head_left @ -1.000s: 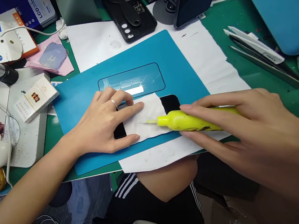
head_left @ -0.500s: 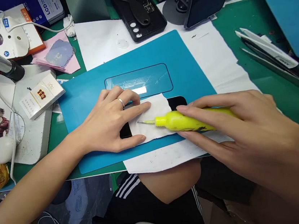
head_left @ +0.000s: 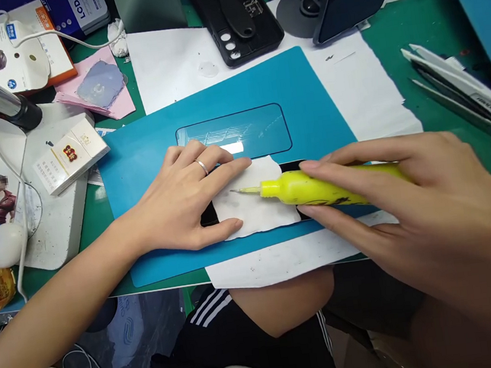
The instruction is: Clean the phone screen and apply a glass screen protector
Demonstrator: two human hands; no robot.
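My right hand (head_left: pixel 418 204) is clamped around a yellow bottle (head_left: pixel 326 187), its thin nozzle aimed left over a white cloth (head_left: pixel 260 215) laid across a dark, phone-like slab (head_left: pixel 209 215) toward the near side of a blue mat (head_left: pixel 144 160). My left hand (head_left: pixel 185 200) splays at the cloth's left side, forefinger at its far edge and thumb toward its near edge, the two well apart and gripping nothing that shows. Whether the nozzle tip touches the cloth or hangs just above, I cannot tell. On the far side of the slab, a clear panel with a black border (head_left: pixel 261 128) lies separately on the mat; farther off, a black phone case (head_left: pixel 237 24) sits on the surface (head_left: pixel 443 13). By my reading the work is partway: cloth spread, bottle in position, but no wet patch that I can make out, and the slab not yet uncovered
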